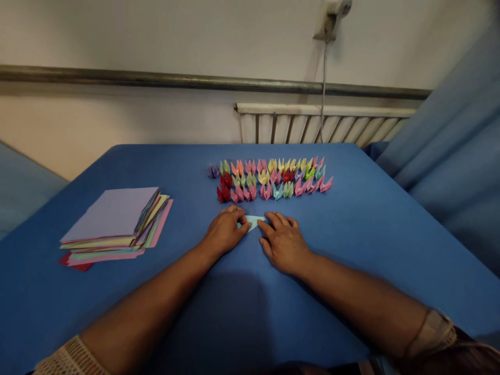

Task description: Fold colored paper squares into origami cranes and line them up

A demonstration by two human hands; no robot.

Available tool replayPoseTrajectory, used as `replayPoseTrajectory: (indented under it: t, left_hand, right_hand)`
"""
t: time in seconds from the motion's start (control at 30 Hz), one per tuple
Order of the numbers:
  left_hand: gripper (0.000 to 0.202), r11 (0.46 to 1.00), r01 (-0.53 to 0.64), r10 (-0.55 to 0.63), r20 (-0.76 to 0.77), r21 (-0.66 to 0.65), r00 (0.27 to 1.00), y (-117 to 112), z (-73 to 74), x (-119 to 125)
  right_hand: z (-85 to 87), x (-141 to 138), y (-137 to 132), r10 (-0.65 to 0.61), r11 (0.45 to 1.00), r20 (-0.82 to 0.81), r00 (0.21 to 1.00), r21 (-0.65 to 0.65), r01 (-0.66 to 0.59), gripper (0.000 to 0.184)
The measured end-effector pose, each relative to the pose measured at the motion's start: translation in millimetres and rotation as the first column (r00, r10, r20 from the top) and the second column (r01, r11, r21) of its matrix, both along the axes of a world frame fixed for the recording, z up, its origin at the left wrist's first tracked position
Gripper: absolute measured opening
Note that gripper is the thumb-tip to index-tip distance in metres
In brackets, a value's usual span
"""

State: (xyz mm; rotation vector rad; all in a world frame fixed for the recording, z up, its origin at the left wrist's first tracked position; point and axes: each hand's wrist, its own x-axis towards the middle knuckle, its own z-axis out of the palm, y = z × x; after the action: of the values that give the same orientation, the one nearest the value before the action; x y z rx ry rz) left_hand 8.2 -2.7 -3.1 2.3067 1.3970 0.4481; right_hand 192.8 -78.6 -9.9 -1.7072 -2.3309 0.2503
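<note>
A small piece of light blue folded paper (254,222) lies on the blue-covered table between my two hands. My left hand (227,229) has the paper's left end between thumb and curled fingers, hiding that end. From the other side my right hand (286,240) rests on the table with its fingers stretched and apart, the index fingertip touching the paper's right part. Just beyond my hands stand several folded paper cranes (273,179) in rows, in pink, red, yellow, green, purple and light blue.
To the left sits a stack of coloured paper sheets (113,216), lavender on top, with a red sheet (80,265) poking out below. Behind the table (187,156) are a wall pipe (156,78), a radiator (304,110) and a hanging cord (324,88). A blue curtain (453,125) hangs at right.
</note>
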Motion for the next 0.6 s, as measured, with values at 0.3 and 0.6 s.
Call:
replayPoseTrajectory:
  t: [0.3, 0.6]
  left_hand:
    - [0.015, 1.0, -0.007, 0.007, 0.008, 0.012, 1.0, 0.6, -2.4, -0.3]
    - [0.015, 1.0, -0.002, 0.002, 0.018, 0.009, 1.0, 0.1, -2.8, -1.0]
  right_hand:
    - [0.6, 2.9, 1.1, 0.007, 1.0, -0.014, 1.0, 0.003, -0.007, 0.045]
    - [-1.2, 6.8, 5.1, -0.008, 1.0, -0.015, 1.0, 0.002, 0.008, 0.05]
